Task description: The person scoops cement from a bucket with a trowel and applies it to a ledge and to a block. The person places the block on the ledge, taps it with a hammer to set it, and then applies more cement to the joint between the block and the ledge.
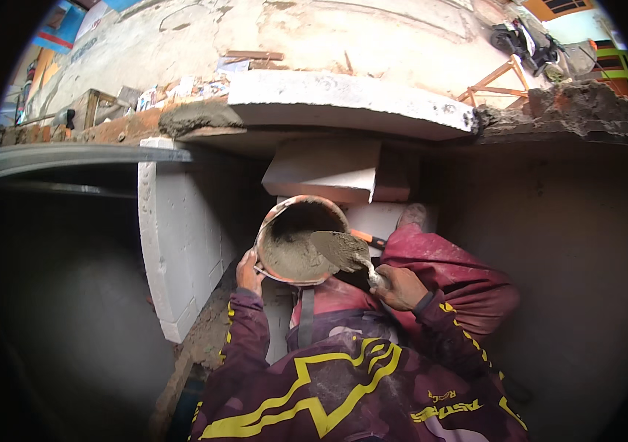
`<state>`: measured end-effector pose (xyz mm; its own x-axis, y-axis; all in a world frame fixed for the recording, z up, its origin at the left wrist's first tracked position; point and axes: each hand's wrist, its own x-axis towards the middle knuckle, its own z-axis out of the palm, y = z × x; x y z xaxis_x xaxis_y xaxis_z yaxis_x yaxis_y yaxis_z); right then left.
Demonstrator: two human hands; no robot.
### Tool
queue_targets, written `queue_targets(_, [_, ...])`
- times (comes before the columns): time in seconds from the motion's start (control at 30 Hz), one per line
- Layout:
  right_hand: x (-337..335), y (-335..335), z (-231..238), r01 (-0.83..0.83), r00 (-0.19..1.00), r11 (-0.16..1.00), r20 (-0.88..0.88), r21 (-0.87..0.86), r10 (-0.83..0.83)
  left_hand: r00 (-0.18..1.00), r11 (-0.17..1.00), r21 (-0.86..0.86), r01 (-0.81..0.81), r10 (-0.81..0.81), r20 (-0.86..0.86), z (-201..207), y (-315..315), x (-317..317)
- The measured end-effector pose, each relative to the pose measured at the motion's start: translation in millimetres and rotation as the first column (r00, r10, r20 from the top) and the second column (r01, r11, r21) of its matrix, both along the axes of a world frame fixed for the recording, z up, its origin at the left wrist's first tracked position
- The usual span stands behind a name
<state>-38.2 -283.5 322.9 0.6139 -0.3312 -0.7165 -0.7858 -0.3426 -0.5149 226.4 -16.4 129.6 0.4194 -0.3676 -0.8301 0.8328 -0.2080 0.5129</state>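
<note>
Evidently the left hand (248, 274) has its fingers clamped on the near left rim of the bucket (318, 213), apparently to steady it; the right hand (400, 288) closes its fingers round the handle of the trowel (340, 251), its blade laden with grey mortar (284, 249) above the bucket's right side, presumably so that drips fall back inside. Ahead, a long white block (343, 102) lies along the low wall (579, 110); a white panel (181, 243) stands upright at left; outside are pale, cracked ground (373, 40) and a motorbike (528, 43).
</note>
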Motion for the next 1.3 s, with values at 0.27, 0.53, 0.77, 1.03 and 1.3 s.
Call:
queue_targets(0.27, [90,69,-123,-0.212,0.977,0.861,-0.106,-0.462,0.183,0.997,0.999,0.0,0.05,-0.049,0.063,29,-20,-11])
queue_targets(0.53, [75,61,-97,-0.571,0.816,0.744,-0.14,-0.348,0.561,0.998,0.998,-0.016,0.058,-0.058,0.035,44,-26,-29])
queue_targets(0.77, [69,62,-132,-0.347,0.938,0.935,-0.049,-0.074,0.344,0.986,0.991,-0.022,0.133,-0.13,0.105,48,-40,-33])
queue_targets(1.03, [3,24,-108,-0.073,0.978,0.978,0.205,0.198,0.031,0.985,0.987,-0.071,0.143,-0.135,0.103,59,-52,-34])
queue_targets(1.3, [1,33,-93,-0.079,0.994,0.991,0.069,-0.108,0.087,0.985,0.99,-0.054,0.126,-0.119,0.127,39,-41,-21])
